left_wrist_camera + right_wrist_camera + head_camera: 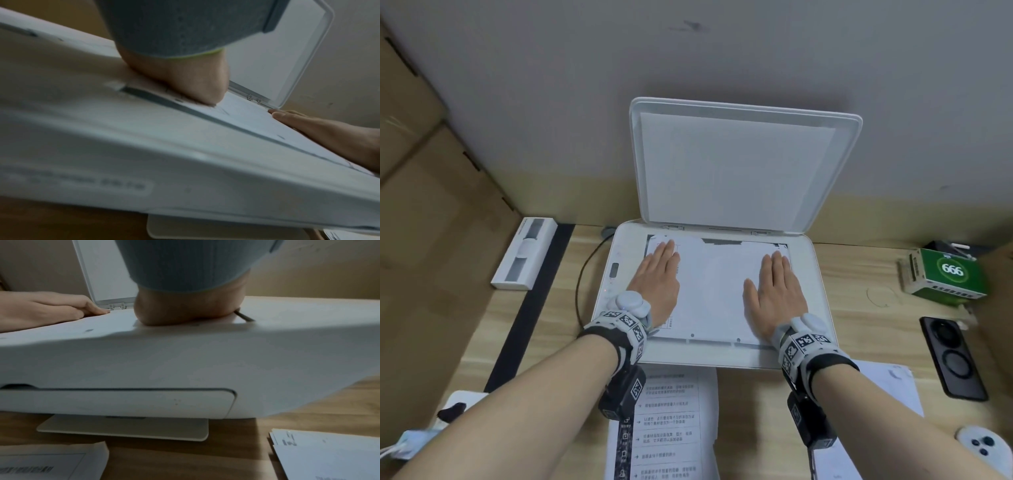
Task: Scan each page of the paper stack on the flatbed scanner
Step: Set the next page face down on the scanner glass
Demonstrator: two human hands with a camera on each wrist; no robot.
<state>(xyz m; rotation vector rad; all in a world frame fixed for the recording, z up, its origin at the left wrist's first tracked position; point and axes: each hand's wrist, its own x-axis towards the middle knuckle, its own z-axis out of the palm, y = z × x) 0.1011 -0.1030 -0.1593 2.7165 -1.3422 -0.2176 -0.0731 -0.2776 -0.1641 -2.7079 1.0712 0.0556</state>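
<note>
A white flatbed scanner (815,308) stands on the wooden desk with its lid (743,164) raised against the wall. One white sheet (712,294) lies face down on the glass. My left hand (657,277) presses flat on the sheet's left side and my right hand (777,291) presses flat on its right side, fingers straight. In the left wrist view the heel of my left hand (195,81) rests on the sheet (246,116); in the right wrist view my right hand's heel (185,311) does the same. A printed page stack (671,425) lies in front of the scanner.
More white sheets (893,387) lie at front right. A black phone (952,356), a green box (948,274) and a white round device (983,445) sit at the right. A long white box (524,253) and cardboard cartons (421,205) stand at the left. A cable (582,281) runs beside the scanner.
</note>
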